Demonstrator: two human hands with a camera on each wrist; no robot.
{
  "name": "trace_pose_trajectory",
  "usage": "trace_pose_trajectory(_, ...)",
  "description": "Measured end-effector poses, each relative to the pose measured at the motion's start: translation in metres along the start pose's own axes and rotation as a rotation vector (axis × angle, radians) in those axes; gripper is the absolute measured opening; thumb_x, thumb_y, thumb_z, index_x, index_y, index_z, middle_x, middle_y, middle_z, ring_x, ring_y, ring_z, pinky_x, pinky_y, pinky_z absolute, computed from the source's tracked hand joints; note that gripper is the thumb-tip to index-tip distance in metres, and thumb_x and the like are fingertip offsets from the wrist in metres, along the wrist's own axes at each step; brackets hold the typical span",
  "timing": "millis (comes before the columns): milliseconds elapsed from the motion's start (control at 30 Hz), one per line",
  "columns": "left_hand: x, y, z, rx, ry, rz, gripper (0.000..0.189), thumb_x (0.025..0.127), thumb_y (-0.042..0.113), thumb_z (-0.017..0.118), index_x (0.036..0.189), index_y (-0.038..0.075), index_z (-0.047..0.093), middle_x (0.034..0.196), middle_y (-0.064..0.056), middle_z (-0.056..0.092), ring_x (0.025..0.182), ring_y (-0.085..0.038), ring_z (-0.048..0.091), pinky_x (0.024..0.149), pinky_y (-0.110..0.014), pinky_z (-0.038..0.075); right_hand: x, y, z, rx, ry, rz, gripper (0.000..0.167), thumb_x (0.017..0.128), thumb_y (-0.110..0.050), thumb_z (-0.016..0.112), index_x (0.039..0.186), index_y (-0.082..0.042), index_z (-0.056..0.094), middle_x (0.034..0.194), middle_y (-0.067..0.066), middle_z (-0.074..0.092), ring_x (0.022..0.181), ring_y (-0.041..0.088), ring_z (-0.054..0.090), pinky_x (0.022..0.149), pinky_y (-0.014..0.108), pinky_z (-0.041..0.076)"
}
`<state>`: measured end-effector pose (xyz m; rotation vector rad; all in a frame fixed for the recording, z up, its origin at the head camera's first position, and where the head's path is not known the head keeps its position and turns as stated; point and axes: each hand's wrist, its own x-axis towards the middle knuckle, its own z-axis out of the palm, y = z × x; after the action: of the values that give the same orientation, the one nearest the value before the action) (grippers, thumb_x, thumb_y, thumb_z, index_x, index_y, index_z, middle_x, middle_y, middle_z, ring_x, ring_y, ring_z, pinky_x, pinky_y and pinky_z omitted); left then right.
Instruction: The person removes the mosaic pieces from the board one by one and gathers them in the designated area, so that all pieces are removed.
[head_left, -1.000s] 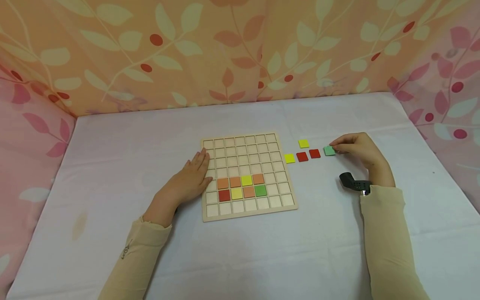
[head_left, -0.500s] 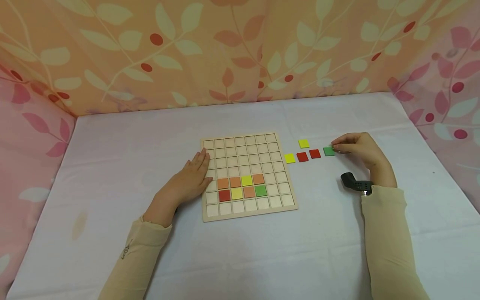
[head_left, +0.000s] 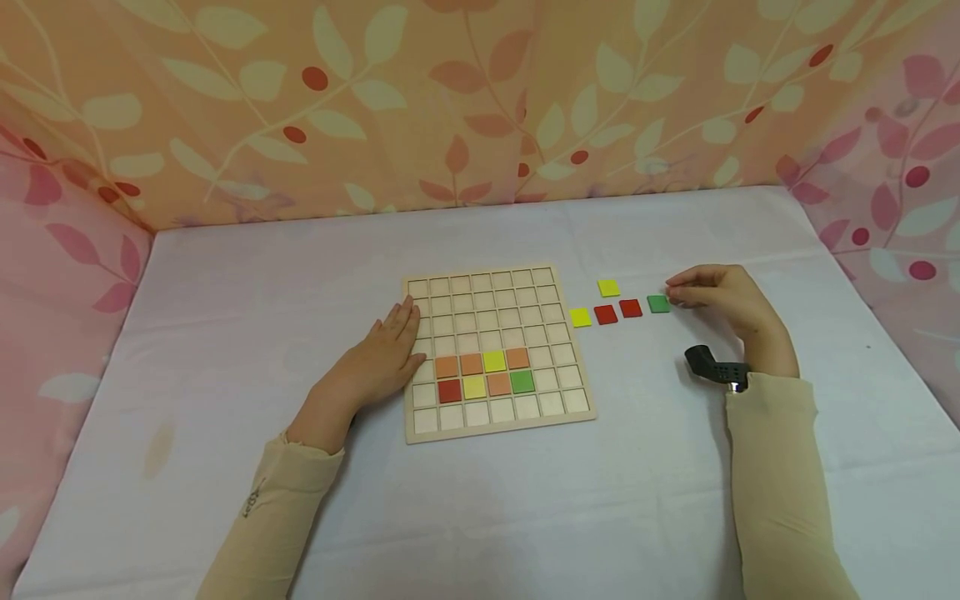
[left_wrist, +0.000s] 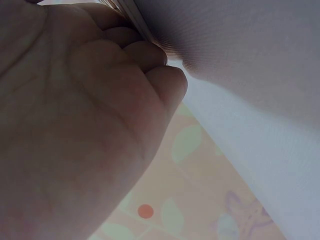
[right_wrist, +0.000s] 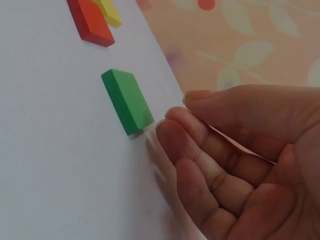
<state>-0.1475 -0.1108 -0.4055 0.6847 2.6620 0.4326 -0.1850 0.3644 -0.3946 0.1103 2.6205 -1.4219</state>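
A wooden grid board (head_left: 525, 312) lies flat on the table. My left hand (head_left: 378, 358) rests on its left edge with fingers extended; in the left wrist view that hand (left_wrist: 90, 100) shows its palm side and meets the board's edge. My right hand (head_left: 723, 304) is just right of a green tile (head_left: 658, 304). The right wrist view shows a small gap between this green tile (right_wrist: 127, 100) and the loosely bent fingers (right_wrist: 175, 140), which hold nothing. Left of it lie two red tiles (head_left: 631, 308) and two yellow tiles (head_left: 608, 288).
In the board's lower rows sit several orange tiles (head_left: 446, 367), two yellow tiles (head_left: 493, 361), a red tile (head_left: 449, 391) and a green tile (head_left: 522, 381). A black wrist camera (head_left: 712, 367) juts from the right wrist. Floral cloth (head_left: 480, 100) stands behind the white tabletop (head_left: 480, 517).
My right fingers have let go of the green tile and drawn slightly to the right. That tile now lies flat at the right end of the row. My left hand has not moved.
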Motion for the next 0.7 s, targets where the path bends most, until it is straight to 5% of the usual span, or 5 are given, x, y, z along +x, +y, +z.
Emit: trace_pose_trajectory(700, -0.001, 0.000, 0.000, -0.007, -0.013, -0.011, 0.069, 0.101, 0.028, 0.042, 0.148, -0.005, 0.005, 0.156, -0.018, -0.005, 0.143, -0.032, -0.002, 0.113, -0.049, 0.010, -0.004, -0.025, 0.020, 0.008, -0.048, -0.071, 0.028, 0.088, -0.009, 0.067, 0.110, 0.009, 0.065, 0.087, -0.011, 0.070, 0.086, 0.005, 0.060, 0.074, 0.018, 0.045)
